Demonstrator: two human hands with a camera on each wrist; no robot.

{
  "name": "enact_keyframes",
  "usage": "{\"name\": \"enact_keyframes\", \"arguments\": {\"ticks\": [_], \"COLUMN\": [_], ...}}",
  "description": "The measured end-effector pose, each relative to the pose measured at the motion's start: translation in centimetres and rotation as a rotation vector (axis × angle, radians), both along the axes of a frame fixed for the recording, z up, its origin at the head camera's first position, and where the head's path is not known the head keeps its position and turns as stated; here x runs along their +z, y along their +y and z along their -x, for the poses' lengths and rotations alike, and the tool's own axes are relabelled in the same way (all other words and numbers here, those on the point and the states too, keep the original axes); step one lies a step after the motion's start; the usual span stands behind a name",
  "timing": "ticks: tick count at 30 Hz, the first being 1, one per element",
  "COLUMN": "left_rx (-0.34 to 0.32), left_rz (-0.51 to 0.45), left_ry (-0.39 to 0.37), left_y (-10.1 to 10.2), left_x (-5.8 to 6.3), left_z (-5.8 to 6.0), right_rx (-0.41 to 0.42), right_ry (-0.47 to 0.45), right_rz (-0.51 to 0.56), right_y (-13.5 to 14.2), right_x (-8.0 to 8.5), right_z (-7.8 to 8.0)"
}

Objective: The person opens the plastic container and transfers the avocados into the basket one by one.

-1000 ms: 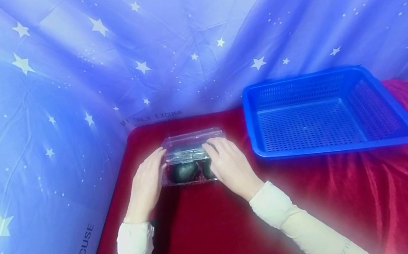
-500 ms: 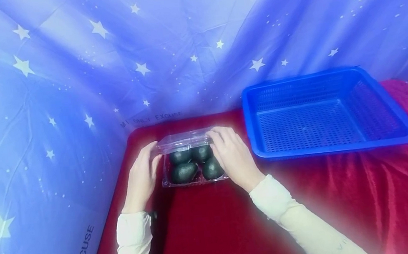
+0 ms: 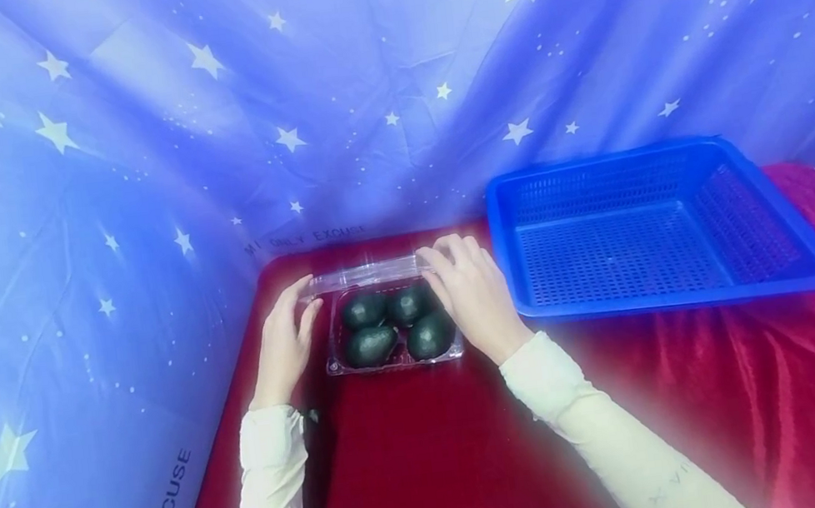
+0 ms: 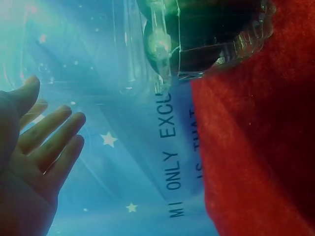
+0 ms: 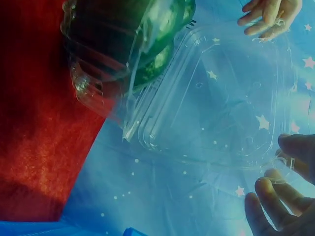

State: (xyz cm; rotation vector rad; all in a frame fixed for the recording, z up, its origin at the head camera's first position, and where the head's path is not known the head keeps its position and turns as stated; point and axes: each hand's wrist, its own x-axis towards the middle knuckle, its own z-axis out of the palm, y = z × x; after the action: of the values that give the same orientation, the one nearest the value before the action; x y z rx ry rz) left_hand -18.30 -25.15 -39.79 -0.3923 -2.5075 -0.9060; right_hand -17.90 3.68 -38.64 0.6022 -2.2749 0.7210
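A clear plastic clamshell box (image 3: 396,365) stands on the red cloth, holding several dark green avocados (image 3: 370,346). Its hinged lid (image 3: 372,273) is raised upright at the back, seen large in the right wrist view, where the lid (image 5: 221,113) is see-through. At the lid's right corner, my right hand (image 3: 476,296) pinches the edge between thumb and fingertips. My left hand (image 3: 283,344) is by the lid's left edge, thumb apart from the fingers. In the left wrist view the left hand (image 4: 39,152) has its fingers extended, gripping nothing.
A blue perforated plastic basket (image 3: 607,256) stands to the right of the box. Red velvet cloth (image 3: 415,454) covers the table. A blue star-patterned curtain (image 3: 356,67) hangs behind and along the left side.
The lid has swung up and back, baring the avocados. Both hands have moved with it, away from the body. The left thumb has spread away from the lid.
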Motion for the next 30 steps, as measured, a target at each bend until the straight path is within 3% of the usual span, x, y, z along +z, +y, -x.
{"name": "enact_keyframes", "arguments": {"ticks": [7,13,18,22,30], "left_rx": [-0.011,0.001,0.019,-0.011,-0.038], "left_rz": [-0.07,-0.126,-0.196,-0.254,-0.407], "left_ry": [-0.086,-0.096,-0.119,-0.139,-0.169], "left_y": [-0.3,-0.6,-0.8,-0.8,-1.1], "left_x": [-1.0,-2.2,-3.0,-3.9,-5.0], "left_z": [1.3,2.6,3.6,4.4,5.2], "right_rx": [-0.059,-0.119,-0.079,-0.054,-0.039], "right_ry": [-0.007,-0.031,-0.15,-0.227,-0.315], "right_rz": [-0.015,0.024,0.089,0.141,0.178], "right_y": [0.0,-0.1,-0.1,-0.2,-0.5], "right_x": [0.2,0.2,0.3,0.1,-1.0], "right_z": [0.5,0.7,0.8,0.8,1.0]}}
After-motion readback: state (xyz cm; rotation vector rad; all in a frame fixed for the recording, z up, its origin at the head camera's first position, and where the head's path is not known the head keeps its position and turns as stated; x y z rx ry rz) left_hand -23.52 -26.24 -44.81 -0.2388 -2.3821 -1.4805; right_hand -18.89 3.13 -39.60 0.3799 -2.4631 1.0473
